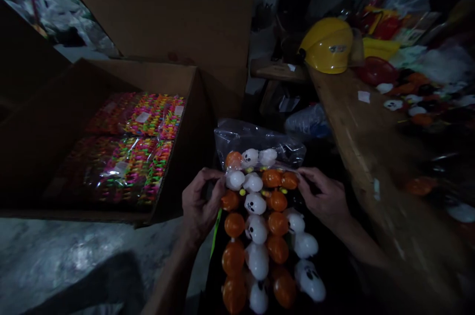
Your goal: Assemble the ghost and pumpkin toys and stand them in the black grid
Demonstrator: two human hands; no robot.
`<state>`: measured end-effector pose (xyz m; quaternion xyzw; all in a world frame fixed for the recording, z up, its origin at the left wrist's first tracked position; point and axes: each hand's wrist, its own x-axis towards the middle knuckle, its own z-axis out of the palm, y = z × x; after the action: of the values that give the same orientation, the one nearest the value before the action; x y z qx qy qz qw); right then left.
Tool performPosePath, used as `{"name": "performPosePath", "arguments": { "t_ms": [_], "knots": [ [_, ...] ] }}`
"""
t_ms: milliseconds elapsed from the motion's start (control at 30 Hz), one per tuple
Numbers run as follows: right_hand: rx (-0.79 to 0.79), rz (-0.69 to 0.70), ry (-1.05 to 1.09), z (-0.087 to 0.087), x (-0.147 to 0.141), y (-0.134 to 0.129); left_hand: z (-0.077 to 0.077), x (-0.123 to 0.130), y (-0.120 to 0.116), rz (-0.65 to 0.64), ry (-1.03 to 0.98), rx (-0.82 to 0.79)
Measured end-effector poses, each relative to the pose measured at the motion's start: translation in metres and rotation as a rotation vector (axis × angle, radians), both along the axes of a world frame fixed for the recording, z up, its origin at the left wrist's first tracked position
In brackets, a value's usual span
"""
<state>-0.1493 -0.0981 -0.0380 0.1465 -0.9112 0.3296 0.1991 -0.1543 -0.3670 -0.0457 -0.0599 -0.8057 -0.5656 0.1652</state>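
A clear plastic bag (256,136) lies in front of me, its mouth toward me, with a few orange and white pieces inside its near end. My left hand (203,198) pinches the left corner of the bag's mouth between thumb and fingers. At the right corner, my right hand (323,193) grips the edge the same way. Rows of orange pumpkin-like balls (233,258) and white ghost-faced balls (257,260) run from the bag's mouth down toward me on a dark surface. Small yellow beads show among the upper rows.
On the left stands a large open cardboard box (174,216) with bagged, brightly coloured items (143,146) inside. A wooden bench (356,131) runs along the right, bearing a yellow helmet (328,45). Beyond it lies a heap of mixed toys (419,102). Grey floor (74,250) shows at lower left.
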Motion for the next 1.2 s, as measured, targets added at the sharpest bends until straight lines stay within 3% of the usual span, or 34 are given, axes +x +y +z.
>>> {"name": "performPosePath", "arguments": {
  "t_ms": [200, 400, 533, 633, 800, 933, 1200],
  "knots": [
    [0.109, 0.055, 0.039, 0.013, -0.008, -0.001, 0.008, 0.005, 0.013, 0.151, 0.040, -0.189],
    [0.155, 0.035, 0.182, 0.009, 0.004, 0.006, 0.005, 0.015, 0.018, 0.215, 0.021, -0.120],
    [0.172, 0.153, 0.107, 0.009, 0.014, 0.014, -0.003, 0.025, 0.021, 0.217, 0.168, -0.068],
    [0.198, 0.244, 0.073, 0.014, 0.017, 0.021, -0.005, 0.034, 0.015, 0.124, 0.230, -0.081],
    [0.286, 0.320, 0.009, 0.016, 0.029, 0.038, -0.001, 0.053, -0.005, -0.193, 0.318, -0.353],
    [0.238, 0.327, -0.002, 0.013, 0.045, 0.047, 0.001, 0.059, -0.011, -0.350, 0.375, -0.529],
    [0.185, 0.275, -0.093, 0.028, 0.096, 0.038, 0.004, 0.047, -0.022, -0.568, 0.405, -0.538]
  ]
}}
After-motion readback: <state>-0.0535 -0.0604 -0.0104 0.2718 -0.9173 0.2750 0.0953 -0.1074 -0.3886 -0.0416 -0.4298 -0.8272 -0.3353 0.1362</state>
